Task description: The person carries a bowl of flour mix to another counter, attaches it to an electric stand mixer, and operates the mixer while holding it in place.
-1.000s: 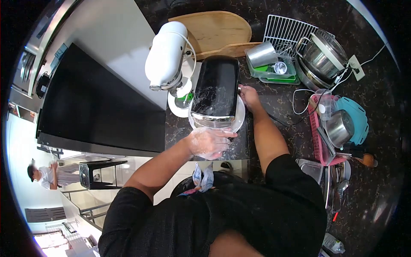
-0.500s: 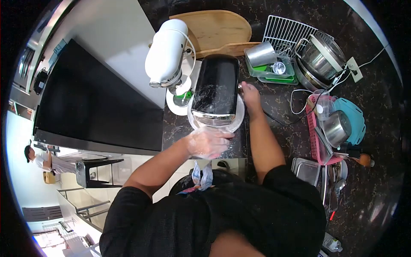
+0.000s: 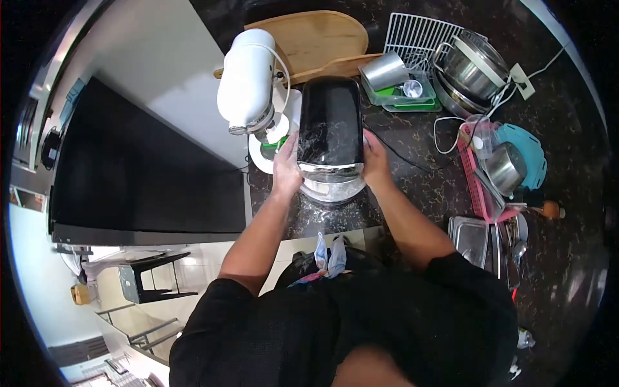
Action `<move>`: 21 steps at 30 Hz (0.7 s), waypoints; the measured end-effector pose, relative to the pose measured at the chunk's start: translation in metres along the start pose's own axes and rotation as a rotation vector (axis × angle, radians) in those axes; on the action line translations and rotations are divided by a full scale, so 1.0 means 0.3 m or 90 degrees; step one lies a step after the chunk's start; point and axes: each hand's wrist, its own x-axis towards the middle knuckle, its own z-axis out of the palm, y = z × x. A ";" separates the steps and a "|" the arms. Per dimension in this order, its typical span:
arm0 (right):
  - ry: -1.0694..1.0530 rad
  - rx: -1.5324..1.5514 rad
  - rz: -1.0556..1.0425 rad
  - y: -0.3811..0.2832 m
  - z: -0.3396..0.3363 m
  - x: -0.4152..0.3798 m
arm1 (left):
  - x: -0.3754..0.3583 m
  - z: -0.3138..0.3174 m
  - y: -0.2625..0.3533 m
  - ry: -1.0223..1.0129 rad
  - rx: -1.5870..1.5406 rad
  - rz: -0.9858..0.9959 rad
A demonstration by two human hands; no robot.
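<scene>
A black stand mixer (image 3: 332,122), its head dusted with white powder, stands in front of me. Under the head's near end is a pale, shiny mixing bowl (image 3: 333,191), mostly hidden by the mixer. My left hand (image 3: 285,171), white with powder, presses around the bowl's left side. On the right side my right hand (image 3: 376,160) also holds the bowl; the fingers of both hands are partly hidden. A white stand mixer (image 3: 247,84) stands just left of the black one.
Wooden boards (image 3: 313,39) lie behind the mixers. To the right are a clear container (image 3: 400,97), stacked metal pots (image 3: 474,68) and a pink basket (image 3: 476,187) of utensils. Powder is scattered on the dark counter (image 3: 322,219) near its front edge. A black cord runs rightward.
My left hand has moved from the front of the bowl up to its left side. The right hand stays on the right side, and my view has shifted slightly.
</scene>
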 end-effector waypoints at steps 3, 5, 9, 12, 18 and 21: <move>0.013 -0.038 -0.009 0.002 -0.004 -0.004 | -0.016 0.010 0.040 -0.040 -0.021 -0.004; -0.001 0.024 0.004 0.004 -0.002 0.001 | -0.025 0.010 0.078 -0.065 -0.043 -0.020; -0.037 0.118 0.062 0.079 -0.018 0.036 | -0.025 0.014 0.100 -0.045 0.098 0.024; -0.057 0.035 0.004 0.059 -0.022 0.043 | -0.024 0.018 0.081 -0.019 0.092 0.051; -0.136 0.025 0.013 0.004 -0.042 0.037 | -0.037 0.017 0.116 -0.019 0.196 0.065; -0.106 0.039 -0.052 0.017 -0.032 0.038 | -0.035 0.022 0.103 -0.011 0.151 0.060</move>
